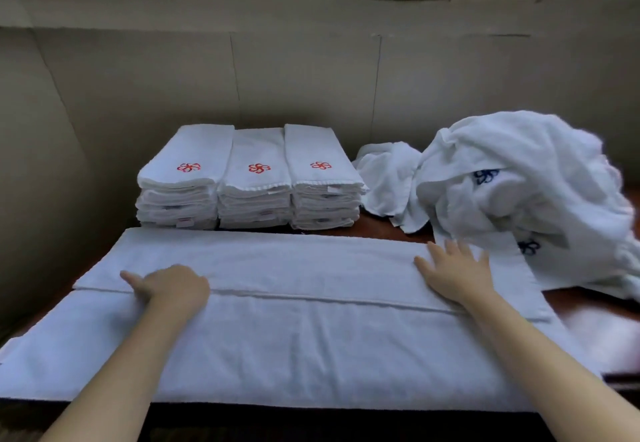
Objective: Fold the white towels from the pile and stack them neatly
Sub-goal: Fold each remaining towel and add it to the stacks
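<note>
Starting at the left, the left hand [173, 287] is resting on the towel [277, 330] that is lying spread across the front of the table [588, 298]. Its fingers are curling down into the cloth right at the long hem line, thumb poking out to the left; whether it is actually pinching the edge I cannot tell, since the fingertips are tucked under the knuckles.

Moving along, that towel is sitting with its far half already doubled toward the middle, the folded edge running straight between the two hands. It is looking soft and limp, thick terry, light enough to lift with two fingers but floppy. It should be sagging wherever it isn't supported, so the corners and the hem are the places to take hold, one hand at each end, keeping the edge taut.

Behind it, three folded stacks [254, 178] are standing side by side against the wall, each topped with a red flower mark, edges fairly square.

Now the right hand [457, 272]: fingers are spreading wide and lying flat, palm pressing the far fold down near the towel's right end, gripping nothing.

Further right, the pile [519, 178] of unfolded towels is slumping in a loose heap, blue flower marks showing, its lower edge touching the spread towel just beyond the right fingertips. That heap looks tangled, so pulling one out by a free corner would seem safest.
</note>
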A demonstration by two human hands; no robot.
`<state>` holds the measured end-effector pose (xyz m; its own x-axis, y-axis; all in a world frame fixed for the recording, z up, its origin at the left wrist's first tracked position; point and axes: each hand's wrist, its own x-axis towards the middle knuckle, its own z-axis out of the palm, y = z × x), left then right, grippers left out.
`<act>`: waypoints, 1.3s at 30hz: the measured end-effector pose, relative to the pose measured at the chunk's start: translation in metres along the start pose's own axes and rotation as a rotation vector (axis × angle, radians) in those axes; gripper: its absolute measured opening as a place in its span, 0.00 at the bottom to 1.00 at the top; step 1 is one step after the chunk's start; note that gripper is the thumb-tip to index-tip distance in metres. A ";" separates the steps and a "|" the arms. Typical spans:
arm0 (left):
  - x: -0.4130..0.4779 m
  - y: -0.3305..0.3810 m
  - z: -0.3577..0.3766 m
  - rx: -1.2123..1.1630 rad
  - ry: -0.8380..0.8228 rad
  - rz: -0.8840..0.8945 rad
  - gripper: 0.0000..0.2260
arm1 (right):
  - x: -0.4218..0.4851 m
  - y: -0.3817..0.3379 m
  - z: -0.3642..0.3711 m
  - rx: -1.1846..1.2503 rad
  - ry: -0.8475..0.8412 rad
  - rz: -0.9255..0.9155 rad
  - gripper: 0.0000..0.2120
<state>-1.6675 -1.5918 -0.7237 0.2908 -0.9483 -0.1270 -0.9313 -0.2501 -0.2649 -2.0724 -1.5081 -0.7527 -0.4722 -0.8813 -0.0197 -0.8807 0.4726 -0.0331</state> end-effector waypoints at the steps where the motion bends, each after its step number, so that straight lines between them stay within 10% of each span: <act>1: -0.005 0.009 -0.007 0.047 0.026 -0.005 0.17 | -0.001 0.015 0.000 -0.009 0.007 0.010 0.30; 6: -0.019 0.058 -0.016 -0.249 0.263 0.315 0.18 | -0.003 0.042 -0.001 0.128 -0.016 -0.025 0.29; 9: -0.038 0.097 -0.005 -0.376 0.107 0.603 0.24 | -0.001 0.058 0.000 0.149 0.089 0.057 0.30; 15: -0.047 0.104 0.007 -0.337 0.079 0.636 0.26 | -0.007 0.045 -0.007 0.129 0.078 0.283 0.30; 23: -0.095 0.057 0.029 -0.317 0.108 1.043 0.28 | -0.104 -0.067 0.005 0.114 -0.052 -0.739 0.28; 29: -0.116 -0.013 0.050 -0.098 0.282 1.198 0.40 | -0.150 -0.068 0.001 -0.192 0.227 -1.086 0.38; 31: -0.118 -0.026 0.055 -0.202 0.507 1.246 0.29 | -0.154 -0.069 0.002 -0.077 0.334 -1.157 0.28; 34: -0.108 -0.048 0.058 -0.348 0.774 1.198 0.16 | -0.153 -0.070 -0.002 0.117 0.464 -1.124 0.06; 39: -0.060 -0.111 0.035 -0.382 0.395 0.526 0.07 | -0.139 -0.074 -0.011 -0.080 0.317 -0.725 0.26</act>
<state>-1.5737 -1.5006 -0.7203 -0.2455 -0.9428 0.2257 -0.9577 0.2719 0.0943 -1.9420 -1.4202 -0.7367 0.2424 -0.9332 0.2652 -0.9671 -0.2105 0.1432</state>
